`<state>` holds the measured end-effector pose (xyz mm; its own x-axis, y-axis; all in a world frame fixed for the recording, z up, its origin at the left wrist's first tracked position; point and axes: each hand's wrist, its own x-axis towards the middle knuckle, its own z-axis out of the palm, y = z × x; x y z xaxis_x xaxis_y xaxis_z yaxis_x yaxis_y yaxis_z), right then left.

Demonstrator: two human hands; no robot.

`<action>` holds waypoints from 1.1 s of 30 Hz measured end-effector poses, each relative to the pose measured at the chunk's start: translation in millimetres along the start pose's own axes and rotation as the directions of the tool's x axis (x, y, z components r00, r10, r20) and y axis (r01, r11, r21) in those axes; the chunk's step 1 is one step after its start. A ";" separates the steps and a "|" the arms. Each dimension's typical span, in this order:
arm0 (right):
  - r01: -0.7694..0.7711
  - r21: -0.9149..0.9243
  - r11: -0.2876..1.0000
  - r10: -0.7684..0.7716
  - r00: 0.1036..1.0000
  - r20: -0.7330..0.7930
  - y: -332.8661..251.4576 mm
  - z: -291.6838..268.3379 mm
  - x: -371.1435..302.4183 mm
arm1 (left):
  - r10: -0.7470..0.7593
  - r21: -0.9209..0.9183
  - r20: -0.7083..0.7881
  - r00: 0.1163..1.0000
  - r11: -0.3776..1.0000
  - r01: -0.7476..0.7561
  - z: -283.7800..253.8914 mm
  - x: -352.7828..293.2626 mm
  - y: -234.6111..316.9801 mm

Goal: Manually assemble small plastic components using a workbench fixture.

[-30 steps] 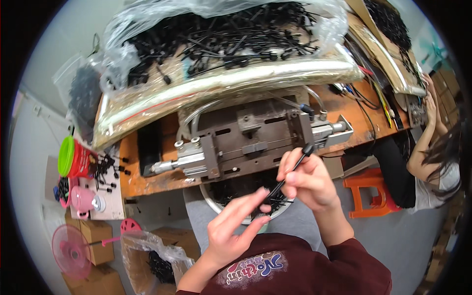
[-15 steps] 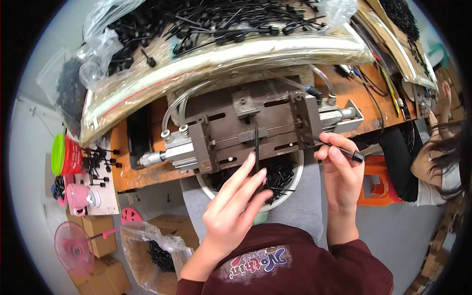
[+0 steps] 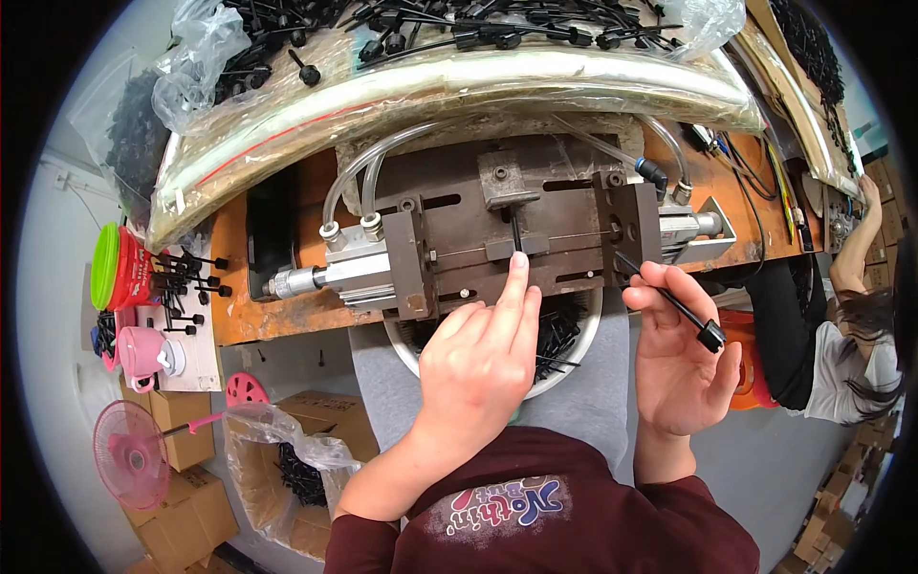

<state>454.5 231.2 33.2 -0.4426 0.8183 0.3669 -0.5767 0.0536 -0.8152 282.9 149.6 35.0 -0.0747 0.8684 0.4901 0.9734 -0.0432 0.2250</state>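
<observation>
- Clearly, the left hand (image 3: 483, 364) leans in over the near edge of a brown metal fixture (image 3: 469, 225), index finger stretched out and the other visible fingers partly bent; its palm is turned away, so I cannot tell whether it grips anything.
- That index fingertip touches the near part of a slim black rod (image 3: 516, 230), which lies in the middle of the fixture, between an upper metal block (image 3: 503, 182) and the fingertip.
- The right hand (image 3: 677, 364), just off the fixture's right end, grips a loose black rod (image 3: 685, 310) in its fingers, slanted so that the knob (image 3: 710, 336) (a thick black one) points toward the person and to the right.
- Silver cylinders (image 3: 361, 273) flank the fixture on both sides, with clear tubes (image 3: 373, 163) curving away from them.
- Partly behind the left hand, a white tub (image 3: 559, 381) by the person's lap holds many black pieces (image 3: 562, 340).
- On the far side of the orange surface (image 3: 287, 311), a plastic-wrapped tray (image 3: 449, 86) bears a heap of knobbed rods (image 3: 497, 36).
- At far right, a co-worker's arm (image 3: 851, 244) shows, well apart from both hands.
</observation>
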 end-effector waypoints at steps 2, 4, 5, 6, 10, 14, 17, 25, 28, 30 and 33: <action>-0.013 -0.043 0.999 0.014 1.000 0.012 -1.4 1.3 -0.7 | 0.010 0.011 0.003 1.000 1.000 -0.010 -0.9 4.6 -1.3; 0.023 -0.139 0.990 -0.024 1.000 -0.007 -6.4 4.1 -0.2 | 0.006 0.003 0.006 1.000 1.000 -0.006 -0.8 5.2 -2.6; 0.040 -0.187 0.982 -0.044 0.999 -0.014 -8.2 5.2 -0.1 | 0.004 -0.002 0.007 1.000 1.000 -0.004 -1.2 5.2 -3.0; 0.082 -0.238 0.968 -0.078 0.997 0.027 -8.5 4.5 -0.7 | -0.008 -0.005 0.015 1.000 1.000 0.008 -2.2 4.6 -2.7; 0.239 -0.466 0.852 -0.134 0.960 0.246 -14.3 1.9 4.9 | -0.031 -0.020 0.038 0.999 0.999 0.031 -2.1 4.5 -2.3; 0.430 -0.788 0.440 -0.133 0.899 0.417 -16.9 16.9 4.8 | -0.039 -0.026 0.052 0.998 0.999 0.040 -3.2 5.5 -1.8; 0.459 -0.792 0.401 -0.133 0.885 0.446 -10.1 17.0 1.9 | -0.038 -0.035 0.049 0.998 0.999 0.040 -3.4 6.1 -1.5; 0.530 -0.768 0.361 -0.131 0.844 0.521 -1.0 18.7 5.9 | -0.035 -0.085 0.006 0.999 0.996 0.036 -0.6 4.7 -4.6; 0.496 -0.801 0.336 -0.111 0.865 0.489 4.3 21.0 13.8 | -0.007 -0.106 0.005 1.000 0.994 0.008 -3.0 1.1 -6.5; 0.483 -0.818 0.312 -0.085 0.872 0.483 7.0 21.2 19.6 | 0.030 -0.152 0.061 0.998 0.988 -0.021 -8.0 -4.3 -8.2; 0.510 -0.827 0.236 -0.007 0.852 0.523 14.0 19.8 22.4 | 0.120 -0.314 0.274 0.954 0.949 -0.029 -26.6 -24.4 -8.2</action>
<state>422.9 239.0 38.8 -0.7324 0.3978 0.5527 0.2063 0.9031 -0.3766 271.0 115.7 43.6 0.1048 0.9590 0.2635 0.8580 -0.2211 0.4635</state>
